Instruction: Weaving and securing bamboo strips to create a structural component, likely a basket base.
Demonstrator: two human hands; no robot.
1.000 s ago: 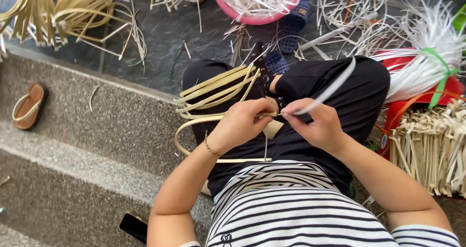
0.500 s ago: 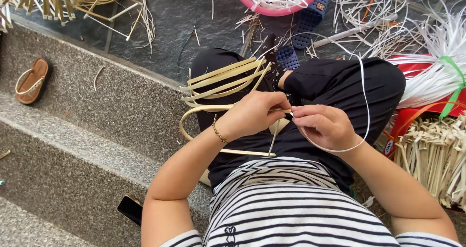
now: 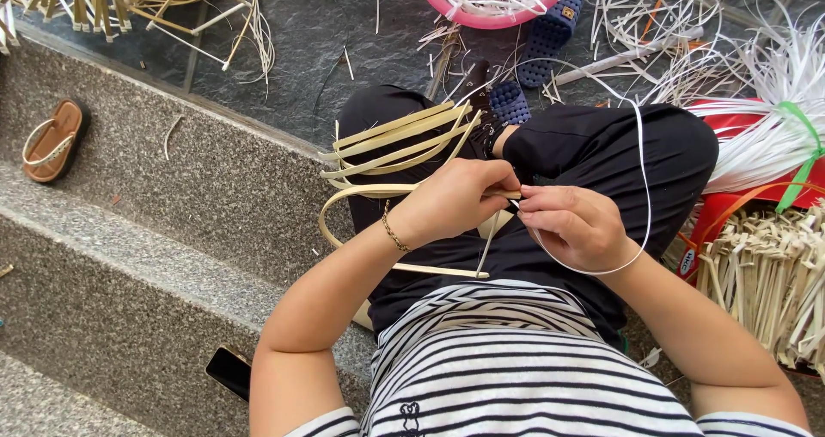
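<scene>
- Two bare hands meet over the lap of a seated person in black trousers and a striped top.
- The left hand [image 3: 455, 203], with a thin gold bracelet [image 3: 394, 231] at the wrist, has its grip closed on a bundle of flat pale bamboo strips [image 3: 400, 140]; the strips fan out to the left over the knee, and one curves in a loop below the wrist.
- The right hand [image 3: 574, 227] pinches its fingers together on a thin white plastic strip [image 3: 643, 179], which rises over the right knee and loops back under the hand.
- The fingertips of both hands touch where the strips meet.
- Near the right arm lies a heap of short tan bamboo pieces [image 3: 765, 274], beside a red container [image 3: 730, 128] with white strands.
- A brown sandal [image 3: 53, 140] lies on the grey stone step [image 3: 172, 205], and a black phone [image 3: 229, 372] rests near the left elbow.
</scene>
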